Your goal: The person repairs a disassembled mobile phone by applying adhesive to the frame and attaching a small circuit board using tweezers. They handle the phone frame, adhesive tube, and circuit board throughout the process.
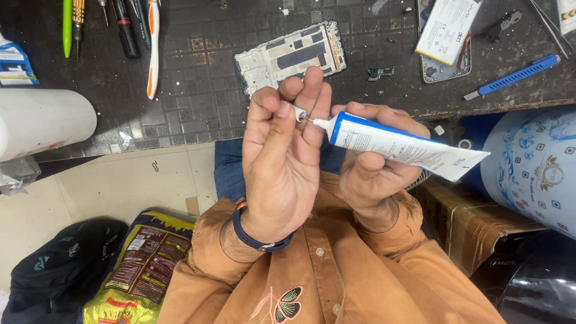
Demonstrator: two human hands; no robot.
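My right hand [373, 171] grips a white and blue glue tube [399, 145], its thin nozzle pointing left. My left hand [284, 155] pinches the tube's small white cap [301, 113] between thumb and fingers, right at the nozzle tip. Both hands are raised in front of my chest, just below the dark workbench [223, 69]. On the bench, straight above my hands, lies a bare phone frame [290, 56]. A dark band sits on my left wrist.
On the bench lie screwdrivers and a toothbrush [152, 41] at top left, a white cylinder [13, 121] at the left, a phone back with a battery [447, 23] and a blue tool [512, 77] at the right. A black backpack [59, 275], a yellow bag and a cardboard box sit below.
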